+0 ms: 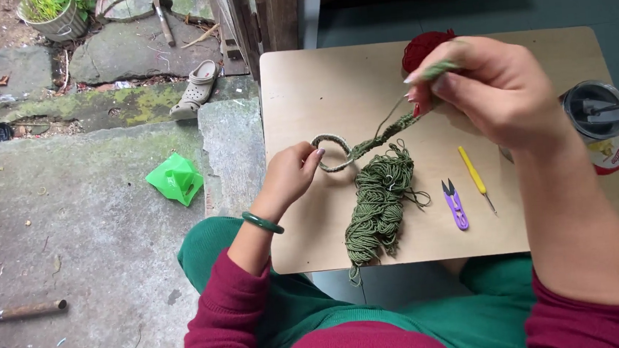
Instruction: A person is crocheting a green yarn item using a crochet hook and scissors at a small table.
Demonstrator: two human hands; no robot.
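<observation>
Lying on the concrete at nine o'clock of the wooden board: green plastic piece. Left hand, at the board's nine-o'clock edge, pinching with closed fingers a cord-wrapped ring. Running from the ring toward one o'clock: braided green cord. Resting at six o'clock of the ring, partly hanging over the board's near edge: skein of green cord. Right hand, at twelve o'clock, gripping the cord's far end between closed fingertips. Lying at three o'clock of the skein: purple snips, yellow crochet hook. Peeking out behind the right hand: red yarn. Standing at the three-o'clock edge: tin can
</observation>
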